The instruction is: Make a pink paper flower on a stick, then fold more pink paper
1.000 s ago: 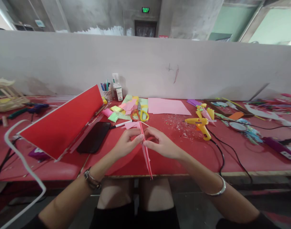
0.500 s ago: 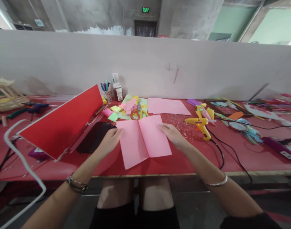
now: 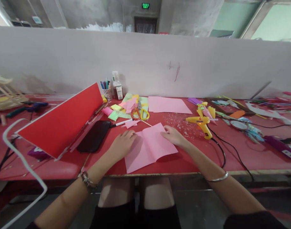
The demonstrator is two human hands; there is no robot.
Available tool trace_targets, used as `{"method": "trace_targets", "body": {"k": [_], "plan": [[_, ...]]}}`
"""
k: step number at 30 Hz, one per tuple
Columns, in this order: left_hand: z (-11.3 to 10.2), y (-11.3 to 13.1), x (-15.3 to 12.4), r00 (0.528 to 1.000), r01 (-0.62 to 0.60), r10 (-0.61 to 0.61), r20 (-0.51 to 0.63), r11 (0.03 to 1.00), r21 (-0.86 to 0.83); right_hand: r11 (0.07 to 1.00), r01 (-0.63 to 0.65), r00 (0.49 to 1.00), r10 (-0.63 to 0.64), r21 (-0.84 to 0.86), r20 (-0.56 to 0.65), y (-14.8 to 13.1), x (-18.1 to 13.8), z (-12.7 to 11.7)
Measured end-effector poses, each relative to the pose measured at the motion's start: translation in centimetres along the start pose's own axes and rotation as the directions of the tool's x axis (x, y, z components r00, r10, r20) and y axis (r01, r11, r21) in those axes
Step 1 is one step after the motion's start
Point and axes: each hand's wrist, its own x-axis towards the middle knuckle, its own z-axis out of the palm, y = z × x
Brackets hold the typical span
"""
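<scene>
A pink sheet of paper (image 3: 157, 143) with a crease down its middle sits low over the near part of the red table, its right half raised. My right hand (image 3: 173, 135) pinches the upper right edge, thumb on top. My left hand (image 3: 122, 144) is over the upper left corner, fingers bent onto the paper; its thumb is mostly hidden. Just beyond the sheet are small pink paper scraps (image 3: 131, 124), a white pen (image 3: 121, 122) and scissors with orange and yellow handles (image 3: 144, 114).
A red board (image 3: 64, 121) leans at left, beside a black phone (image 3: 94, 136). A yellow glue gun (image 3: 202, 125) with a cord stands at right. Another pink sheet (image 3: 169, 105) lies at the back, near a pen cup (image 3: 107, 93) and a bottle (image 3: 117, 87).
The creased pink sheet has come lower and slightly right. My left hand has moved right, from the sheet's left edge onto its upper corner, uncovering the scraps and pen.
</scene>
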Motion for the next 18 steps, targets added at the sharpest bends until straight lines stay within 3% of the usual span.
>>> {"method": "trace_targets", "body": {"k": [3, 7, 18], "plan": [[-0.1, 0.8, 1.3, 0.996, 0.022, -0.017, 0.083, 0.998, -0.058, 0.981, 0.017, 0.995, -0.035, -0.192, -0.095, 0.3, -0.5, 0.4], [-0.1, 1.6, 2.4, 0.993, 0.089, -0.085, 0.077, 0.995, -0.049, 0.911, 0.013, 0.980, -0.094, -0.412, -0.176, 0.9, -1.1, 1.0], [0.5, 2.1, 2.6, 0.994, 0.103, -0.103, 0.045, 0.995, 0.004, 0.921, -0.021, 0.991, -0.032, -0.389, -0.129, 0.8, -2.3, 1.7]]}}
